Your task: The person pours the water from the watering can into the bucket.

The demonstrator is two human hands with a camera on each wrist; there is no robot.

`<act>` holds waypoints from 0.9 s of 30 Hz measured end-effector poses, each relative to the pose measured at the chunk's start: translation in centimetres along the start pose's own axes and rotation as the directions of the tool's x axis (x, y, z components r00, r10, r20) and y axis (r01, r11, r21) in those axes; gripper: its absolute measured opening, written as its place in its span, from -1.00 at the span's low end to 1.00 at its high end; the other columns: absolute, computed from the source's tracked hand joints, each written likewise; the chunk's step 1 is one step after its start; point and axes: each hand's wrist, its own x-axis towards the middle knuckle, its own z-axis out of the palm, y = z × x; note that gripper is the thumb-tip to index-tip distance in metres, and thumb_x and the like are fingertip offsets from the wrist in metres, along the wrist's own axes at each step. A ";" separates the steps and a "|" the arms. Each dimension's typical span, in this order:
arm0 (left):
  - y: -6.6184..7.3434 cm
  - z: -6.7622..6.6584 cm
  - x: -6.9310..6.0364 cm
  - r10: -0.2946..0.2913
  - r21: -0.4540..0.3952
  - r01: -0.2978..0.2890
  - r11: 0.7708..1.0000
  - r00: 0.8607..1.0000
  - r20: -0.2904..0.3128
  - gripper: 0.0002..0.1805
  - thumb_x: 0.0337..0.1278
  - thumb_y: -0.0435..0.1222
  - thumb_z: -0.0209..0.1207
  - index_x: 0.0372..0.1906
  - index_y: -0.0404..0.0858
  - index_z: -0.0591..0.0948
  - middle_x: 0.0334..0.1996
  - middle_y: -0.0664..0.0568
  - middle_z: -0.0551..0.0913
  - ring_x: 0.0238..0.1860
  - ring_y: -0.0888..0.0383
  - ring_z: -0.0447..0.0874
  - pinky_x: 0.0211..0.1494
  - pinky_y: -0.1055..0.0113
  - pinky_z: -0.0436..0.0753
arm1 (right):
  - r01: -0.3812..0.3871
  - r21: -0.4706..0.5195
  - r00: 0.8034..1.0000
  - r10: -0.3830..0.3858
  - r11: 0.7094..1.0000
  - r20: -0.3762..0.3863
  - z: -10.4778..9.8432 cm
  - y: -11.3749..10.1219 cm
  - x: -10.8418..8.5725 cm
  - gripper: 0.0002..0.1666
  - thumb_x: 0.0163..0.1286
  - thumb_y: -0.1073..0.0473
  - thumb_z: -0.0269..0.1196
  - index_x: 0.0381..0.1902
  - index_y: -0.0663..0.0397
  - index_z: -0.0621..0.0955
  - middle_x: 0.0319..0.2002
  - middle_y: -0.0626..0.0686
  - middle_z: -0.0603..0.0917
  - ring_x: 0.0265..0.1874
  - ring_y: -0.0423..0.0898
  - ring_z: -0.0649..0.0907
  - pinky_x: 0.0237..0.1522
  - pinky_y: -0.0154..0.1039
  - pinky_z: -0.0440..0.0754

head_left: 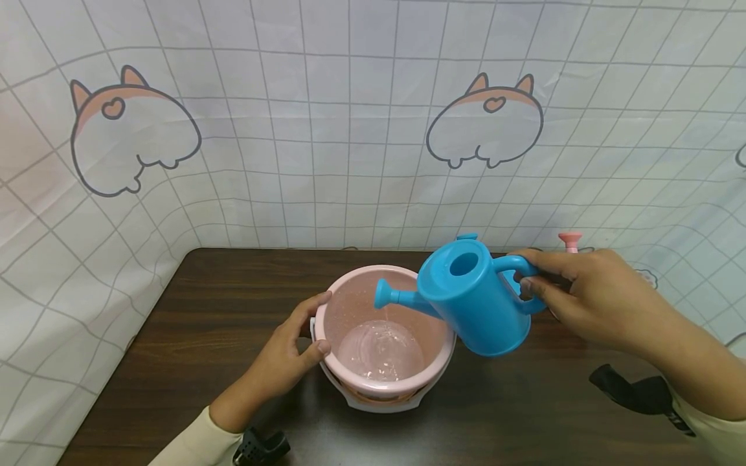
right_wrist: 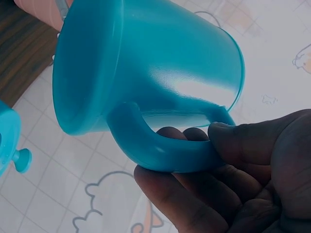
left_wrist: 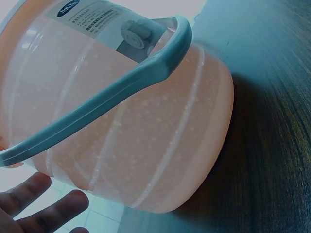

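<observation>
While serving only as backdrop, spreads across the upper half of the head view: white checked cloth (head_left: 373,207), printed with round cartoon animals. Below, over the bottom half of the frame, dark wooden table (head_left: 524,408). Then, at lower centre, pale pink bucket (head_left: 379,388), standing upright on the table. Next in size, lower and right of centre, blue watering can (head_left: 484,310), lifted and leaning left, with spout (head_left: 410,299) over the bucket's opening. Toward the right edge, right hand (head_left: 588,291), gripping the can by its loop handle (right_wrist: 170,153), thumb and fingers wrapped about it in the right wrist view. At lower left of centre, left hand (head_left: 285,349), holding the bucket's rim, thumb and forefinger on the edge. Inside the bucket, water (head_left: 381,356), shallow, rippled and flecked with bubbles. Slanting across the left wrist view, carrying handle (left_wrist: 97,105), with printed label (left_wrist: 87,19) near the top of that frame. At right in the head view, beyond the right hand, small pink nozzle (head_left: 570,239). Judging by tilt and ripples, pouring apparently under way: bottom of the bucket covered, most of its depth unfilled. Cannot tell the amount left in the can. Left to do, seemingly: finishing the pour, righting the can and setting it down.
</observation>
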 end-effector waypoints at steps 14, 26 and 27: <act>0.0 0.0 0.0 -0.002 -0.011 0.003 1.000 1.000 0.003 -0.27 0.40 0.10 0.16 0.57 0.05 0.25 0.17 0.01 0.56 -0.03 0.06 0.67 0.04 0.01 0.58 | -0.026 -0.004 0.999 0.026 1.000 0.019 -0.1 -0.1 0.0 -0.49 0.25 0.36 0.45 0.17 0.35 0.65 -0.58 -0.22 0.57 -0.70 -0.37 0.32 -0.68 -0.33 0.28; 0.1 0.0 0.0 -0.005 -0.010 0.006 1.000 1.000 0.005 -0.26 0.41 0.12 0.14 0.57 0.04 0.24 0.18 0.00 0.56 -0.03 0.07 0.67 0.04 0.01 0.57 | -0.005 0.004 1.000 0.005 1.000 -0.002 -0.1 -0.1 0.0 -0.49 0.24 0.36 0.45 0.17 0.30 0.67 -0.62 -0.27 0.49 -0.72 -0.39 0.28 -0.69 -0.33 0.27; 0.1 0.0 0.0 -0.006 -0.009 0.006 1.000 1.000 0.004 -0.26 0.41 0.13 0.14 0.57 0.04 0.24 0.17 0.00 0.56 -0.04 0.07 0.67 0.04 0.01 0.57 | -0.006 0.003 1.000 0.006 1.000 -0.004 -0.1 -0.1 0.0 -0.49 0.24 0.36 0.46 0.17 0.29 0.67 -0.63 -0.28 0.44 -0.73 -0.39 0.27 -0.69 -0.33 0.27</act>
